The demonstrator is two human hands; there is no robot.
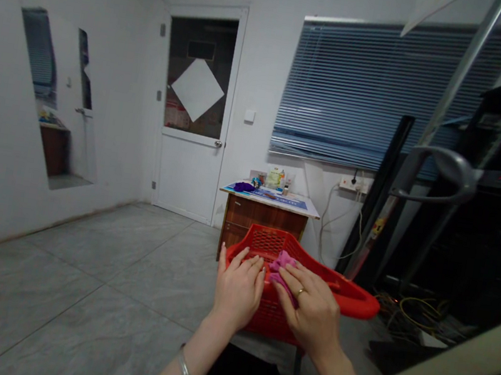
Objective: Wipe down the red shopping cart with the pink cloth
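One red plastic basket (pixel 351 297): lattice walls, smooth rounded rim. One pink cloth (pixel 283 261), soft and crumpled, lies at the near rim between two hands. Left hand (pixel 238 287): fingers straight, released, flat on the rim beside the cloth. Right hand (pixel 312 311): fingers bent over the cloth, touching it; whether they grasp it, cannot tell.

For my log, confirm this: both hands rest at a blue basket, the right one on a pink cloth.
The head view shows the basket is red, not blue. The left hand and right hand rest at it, the right on the pink cloth.
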